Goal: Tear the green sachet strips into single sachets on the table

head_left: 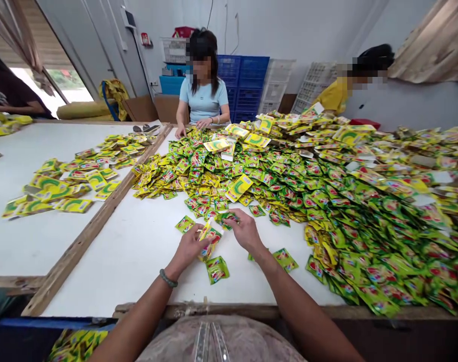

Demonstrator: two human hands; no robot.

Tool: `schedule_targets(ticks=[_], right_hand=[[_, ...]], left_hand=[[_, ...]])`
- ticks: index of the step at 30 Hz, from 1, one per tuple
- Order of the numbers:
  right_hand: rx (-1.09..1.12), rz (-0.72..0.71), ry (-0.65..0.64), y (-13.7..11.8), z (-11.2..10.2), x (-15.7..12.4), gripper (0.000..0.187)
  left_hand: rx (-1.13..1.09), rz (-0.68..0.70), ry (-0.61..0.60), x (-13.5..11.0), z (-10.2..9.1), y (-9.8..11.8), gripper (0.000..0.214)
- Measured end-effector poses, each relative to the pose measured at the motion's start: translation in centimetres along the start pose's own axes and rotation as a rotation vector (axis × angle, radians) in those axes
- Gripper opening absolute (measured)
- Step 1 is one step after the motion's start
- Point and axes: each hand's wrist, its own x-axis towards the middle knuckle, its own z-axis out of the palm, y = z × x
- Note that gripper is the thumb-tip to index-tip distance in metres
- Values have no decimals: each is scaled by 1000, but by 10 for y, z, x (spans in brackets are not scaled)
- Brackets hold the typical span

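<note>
My left hand [191, 246] is closed round a small yellow box [212, 236] with a white flap at its upper end. In the fingers of my right hand [244, 230] are green sachets [227, 217], held just right of the box's upper end; how many I cannot tell. A loose green sachet [217, 270] lies on the white table below the box. Another sachet [184, 224] rests beyond my left hand, and one more [285, 259] lies to the right of my right forearm.
A big heap of green and yellow sachets [350, 216] spreads over the right side, with yellow boxes [255, 140] on top. Left of a wooden strip [100, 221] lie more yellow boxes [59, 188]. A co-worker [203, 95] sits across the table; other people are at both sides.
</note>
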Motion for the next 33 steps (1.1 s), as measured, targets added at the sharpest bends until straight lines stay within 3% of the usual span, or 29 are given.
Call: schedule_targets(ticks=[3,7,11,14,16,21,28,33], right_hand=[[-150,-142,-171,-6,-5,3,21],[-194,-206,-321,-17,-7,13,20],[-77,-86,-191,-20,0,22,12],[-76,1,-91,-18,12,20,14],[-98,-19,-64,-17,20,14,15],[-85,-26,-81,-13,32,-1,14],[-106,-64,-185,-12,23,-3,16],[-154,-94,-162,-15,24,-6,16]], left_hand=[[-58,13,26,0,-4,5,39],[152,106,-13,-3,-8,12,33],[205,172,-26,-5,-9,18,30],[104,148,-52,-4,-13,19,32],[10,108,-79,-4,-15,18,33],[-168,-40,-95,-3,-21,10,36],[-201,-83,-217,-1,-33,9,33],[-235,-127,-188,3,-33,3,32]])
